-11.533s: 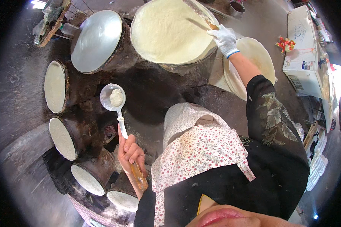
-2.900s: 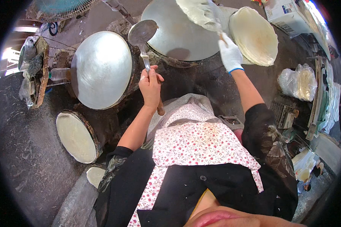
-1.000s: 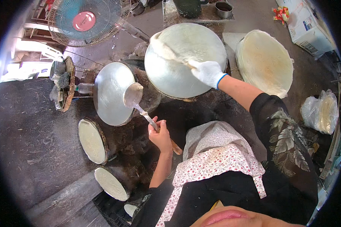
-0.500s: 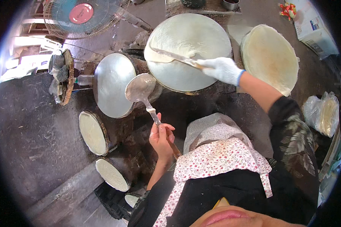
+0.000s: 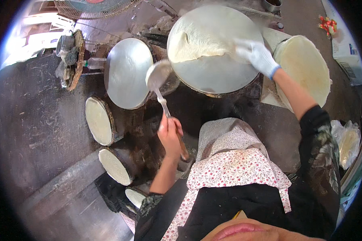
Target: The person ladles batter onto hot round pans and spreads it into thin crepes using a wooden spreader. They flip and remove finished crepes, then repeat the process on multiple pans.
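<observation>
My left hand (image 5: 171, 130) is closed around the handle of a ladle (image 5: 160, 74), whose wide, batter-coated bowl is raised between two griddles. My right hand (image 5: 257, 58), in a white glove, is over the right part of the large round griddle (image 5: 217, 78). It is smeared by motion; the long thin spatula it grips is blurred almost out of sight. A thin pale sheet of dough (image 5: 201, 44) covers the griddle's far part. One edge is lifted into a fold at the left, and the near part is bare metal.
Right of the griddle lies a stack of round thin sheets (image 5: 303, 70). A second bare griddle (image 5: 128, 74) stands left, with pale-topped round stands (image 5: 98, 120) nearer me. A fan (image 5: 96, 10) is at far left, a plastic bag (image 5: 346, 144) at right.
My right hand has moved right across the griddle, its spatula now blurred. The dough sheet has bunched up with a raised fold. My left hand still holds the ladle; the view has shifted.
</observation>
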Demonstrator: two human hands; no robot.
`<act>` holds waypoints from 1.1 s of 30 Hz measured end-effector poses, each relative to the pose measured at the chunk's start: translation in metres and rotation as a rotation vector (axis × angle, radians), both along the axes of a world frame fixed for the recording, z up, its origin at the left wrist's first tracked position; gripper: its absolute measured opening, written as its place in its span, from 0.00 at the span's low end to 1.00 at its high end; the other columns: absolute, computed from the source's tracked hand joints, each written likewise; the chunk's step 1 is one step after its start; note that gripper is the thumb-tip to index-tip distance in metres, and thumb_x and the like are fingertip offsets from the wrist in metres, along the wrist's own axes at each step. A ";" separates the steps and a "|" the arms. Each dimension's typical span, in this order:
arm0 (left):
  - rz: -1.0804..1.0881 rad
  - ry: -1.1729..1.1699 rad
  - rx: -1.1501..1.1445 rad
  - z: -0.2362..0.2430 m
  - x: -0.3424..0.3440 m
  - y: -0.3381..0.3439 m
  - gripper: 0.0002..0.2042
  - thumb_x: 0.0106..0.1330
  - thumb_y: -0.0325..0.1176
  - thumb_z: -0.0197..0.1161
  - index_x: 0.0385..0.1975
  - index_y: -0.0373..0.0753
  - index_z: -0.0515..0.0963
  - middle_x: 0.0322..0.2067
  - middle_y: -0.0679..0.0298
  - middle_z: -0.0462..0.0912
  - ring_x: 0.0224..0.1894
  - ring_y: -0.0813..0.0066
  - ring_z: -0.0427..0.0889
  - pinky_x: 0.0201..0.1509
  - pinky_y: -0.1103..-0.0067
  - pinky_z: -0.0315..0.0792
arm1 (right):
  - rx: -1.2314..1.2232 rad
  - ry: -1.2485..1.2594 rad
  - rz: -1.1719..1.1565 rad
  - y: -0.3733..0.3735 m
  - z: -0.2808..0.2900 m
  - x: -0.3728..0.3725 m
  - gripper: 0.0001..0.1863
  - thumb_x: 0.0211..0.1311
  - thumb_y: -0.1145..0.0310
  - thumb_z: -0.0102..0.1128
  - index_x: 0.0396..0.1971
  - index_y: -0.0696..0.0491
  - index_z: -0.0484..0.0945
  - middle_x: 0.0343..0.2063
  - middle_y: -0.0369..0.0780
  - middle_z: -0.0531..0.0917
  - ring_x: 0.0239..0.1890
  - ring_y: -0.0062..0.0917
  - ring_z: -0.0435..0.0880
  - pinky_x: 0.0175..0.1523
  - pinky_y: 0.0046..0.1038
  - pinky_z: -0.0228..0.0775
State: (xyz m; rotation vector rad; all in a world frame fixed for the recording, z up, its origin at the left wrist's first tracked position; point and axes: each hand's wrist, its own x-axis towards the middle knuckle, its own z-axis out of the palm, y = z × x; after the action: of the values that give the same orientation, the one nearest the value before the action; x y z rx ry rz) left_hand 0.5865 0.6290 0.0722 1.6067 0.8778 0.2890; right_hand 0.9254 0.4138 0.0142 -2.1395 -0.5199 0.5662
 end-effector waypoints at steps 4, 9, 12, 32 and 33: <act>-0.069 -0.097 0.099 -0.026 0.054 0.044 0.25 0.85 0.30 0.48 0.80 0.36 0.60 0.28 0.72 0.73 0.25 0.87 0.69 0.29 0.85 0.67 | -0.196 -0.224 0.287 0.021 -0.008 0.011 0.24 0.73 0.48 0.57 0.63 0.38 0.84 0.51 0.47 0.89 0.51 0.43 0.89 0.59 0.37 0.79; -0.056 -0.096 0.078 -0.057 0.090 0.061 0.27 0.84 0.28 0.50 0.81 0.37 0.58 0.29 0.71 0.74 0.25 0.88 0.67 0.28 0.85 0.68 | -0.232 -0.186 0.474 -0.024 -0.005 -0.016 0.21 0.73 0.51 0.58 0.62 0.34 0.85 0.47 0.44 0.91 0.44 0.41 0.91 0.54 0.35 0.82; -0.058 -0.025 0.147 -0.065 0.085 0.051 0.26 0.83 0.27 0.51 0.80 0.40 0.61 0.30 0.71 0.76 0.25 0.88 0.68 0.28 0.85 0.68 | -0.073 -0.221 0.267 -0.043 0.003 -0.016 0.21 0.73 0.52 0.60 0.62 0.35 0.85 0.48 0.45 0.90 0.45 0.41 0.91 0.55 0.35 0.82; -0.406 -0.226 0.059 0.012 -0.004 0.016 0.27 0.82 0.22 0.49 0.80 0.38 0.60 0.29 0.70 0.73 0.28 0.86 0.67 0.30 0.87 0.65 | 0.115 -0.105 -0.173 -0.097 0.034 -0.151 0.34 0.71 0.71 0.61 0.76 0.44 0.70 0.59 0.35 0.86 0.38 0.16 0.85 0.46 0.25 0.83; -0.419 -0.311 0.149 0.028 0.000 0.031 0.27 0.84 0.24 0.49 0.81 0.36 0.58 0.28 0.69 0.74 0.25 0.87 0.68 0.26 0.87 0.64 | 0.155 0.047 -0.233 -0.077 0.036 -0.170 0.35 0.71 0.73 0.59 0.78 0.46 0.67 0.59 0.35 0.86 0.35 0.14 0.82 0.43 0.24 0.82</act>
State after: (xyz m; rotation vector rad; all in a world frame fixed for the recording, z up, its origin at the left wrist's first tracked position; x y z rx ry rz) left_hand 0.5867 0.6597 0.1002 1.7795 0.2770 0.3011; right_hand 0.7551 0.3372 0.0498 -1.9992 -0.2735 0.4300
